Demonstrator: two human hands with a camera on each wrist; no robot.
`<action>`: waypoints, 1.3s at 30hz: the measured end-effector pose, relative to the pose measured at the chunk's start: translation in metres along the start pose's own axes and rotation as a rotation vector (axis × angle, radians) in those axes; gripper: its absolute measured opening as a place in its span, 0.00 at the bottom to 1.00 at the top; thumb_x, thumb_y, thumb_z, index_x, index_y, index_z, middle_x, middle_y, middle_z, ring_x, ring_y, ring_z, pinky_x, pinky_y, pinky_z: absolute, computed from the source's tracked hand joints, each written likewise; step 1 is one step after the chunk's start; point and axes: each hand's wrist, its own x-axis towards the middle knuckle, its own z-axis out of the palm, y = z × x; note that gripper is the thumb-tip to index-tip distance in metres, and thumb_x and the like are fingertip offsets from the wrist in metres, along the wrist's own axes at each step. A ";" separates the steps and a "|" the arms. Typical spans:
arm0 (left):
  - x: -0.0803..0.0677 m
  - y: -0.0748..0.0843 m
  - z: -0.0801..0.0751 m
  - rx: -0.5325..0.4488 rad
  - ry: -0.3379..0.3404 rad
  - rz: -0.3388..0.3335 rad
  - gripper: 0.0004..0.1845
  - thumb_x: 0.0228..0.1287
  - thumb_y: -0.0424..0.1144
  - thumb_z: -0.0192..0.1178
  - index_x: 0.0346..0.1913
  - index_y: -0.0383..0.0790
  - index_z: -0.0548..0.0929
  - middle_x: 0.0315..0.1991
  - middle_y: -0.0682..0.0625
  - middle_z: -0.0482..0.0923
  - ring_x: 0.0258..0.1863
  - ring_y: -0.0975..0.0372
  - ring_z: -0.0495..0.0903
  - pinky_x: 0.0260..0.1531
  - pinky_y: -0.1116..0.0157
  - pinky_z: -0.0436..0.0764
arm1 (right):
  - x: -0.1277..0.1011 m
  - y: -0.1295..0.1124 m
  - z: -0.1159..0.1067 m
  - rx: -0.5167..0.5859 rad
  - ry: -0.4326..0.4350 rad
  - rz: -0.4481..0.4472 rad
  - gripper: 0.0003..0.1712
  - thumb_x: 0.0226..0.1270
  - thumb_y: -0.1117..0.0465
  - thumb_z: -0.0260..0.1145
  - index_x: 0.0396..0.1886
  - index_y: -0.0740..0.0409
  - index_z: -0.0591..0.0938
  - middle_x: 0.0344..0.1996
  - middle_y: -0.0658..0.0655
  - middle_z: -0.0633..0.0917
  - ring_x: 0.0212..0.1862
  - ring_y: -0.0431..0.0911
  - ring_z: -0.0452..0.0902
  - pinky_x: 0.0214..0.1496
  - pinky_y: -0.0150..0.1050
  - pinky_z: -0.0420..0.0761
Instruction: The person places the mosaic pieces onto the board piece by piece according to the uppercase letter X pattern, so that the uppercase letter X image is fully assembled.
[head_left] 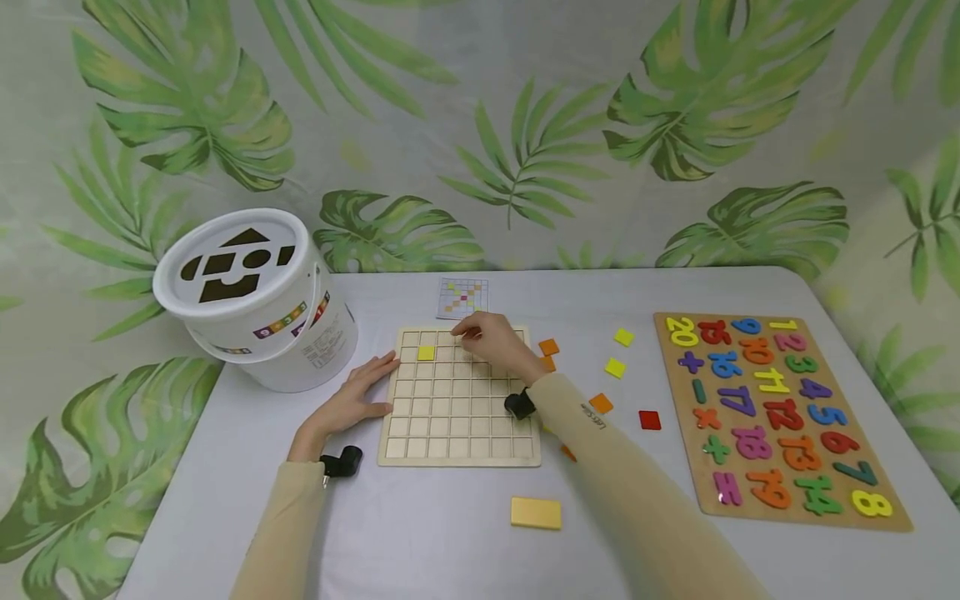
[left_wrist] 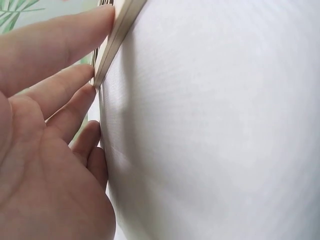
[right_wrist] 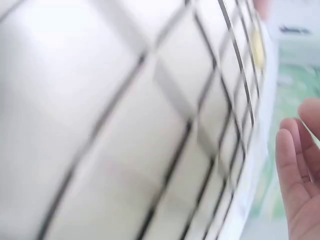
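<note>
A pale wooden grid board (head_left: 438, 427) lies flat on the table, with one yellow square tile (head_left: 426, 353) in a cell near its upper left. My left hand (head_left: 351, 398) rests on the table with fingers extended, its fingertips (left_wrist: 102, 22) touching the board's left edge. Over the upper part of the board is my right hand (head_left: 491, 340), fingers loosely bent and pointing left. No tile shows between its fingers (right_wrist: 287, 160) in the right wrist view. Just behind the board lies a small printed pattern card (head_left: 462, 298) with coloured squares.
Loose orange (head_left: 602, 403), yellow (head_left: 615, 367) and red (head_left: 649, 420) tiles lie right of the board. A number puzzle board (head_left: 757, 392) is farther right. A white bucket (head_left: 300, 350) with a shape-sorter lid stands at left. A yellow block (head_left: 536, 512) lies in front.
</note>
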 end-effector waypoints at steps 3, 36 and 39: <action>0.000 0.001 0.000 0.001 0.002 -0.002 0.38 0.54 0.32 0.62 0.68 0.39 0.57 0.70 0.50 0.44 0.68 0.51 0.37 0.61 0.45 0.40 | -0.014 0.014 -0.025 0.019 0.042 0.036 0.12 0.60 0.69 0.59 0.43 0.63 0.81 0.41 0.58 0.80 0.41 0.46 0.75 0.44 0.37 0.75; 0.000 0.002 0.001 -0.002 0.008 -0.011 0.38 0.54 0.34 0.62 0.68 0.40 0.58 0.70 0.52 0.45 0.68 0.51 0.37 0.61 0.45 0.40 | -0.063 0.074 -0.073 -0.124 0.125 0.113 0.16 0.49 0.76 0.62 0.40 0.61 0.81 0.39 0.56 0.78 0.40 0.49 0.72 0.44 0.42 0.74; 0.000 0.002 0.001 0.005 0.008 -0.013 0.38 0.54 0.34 0.62 0.68 0.40 0.58 0.70 0.52 0.45 0.68 0.51 0.37 0.61 0.45 0.39 | -0.057 0.067 -0.066 -0.092 0.111 0.102 0.16 0.49 0.74 0.62 0.39 0.60 0.81 0.38 0.55 0.78 0.40 0.48 0.73 0.43 0.40 0.75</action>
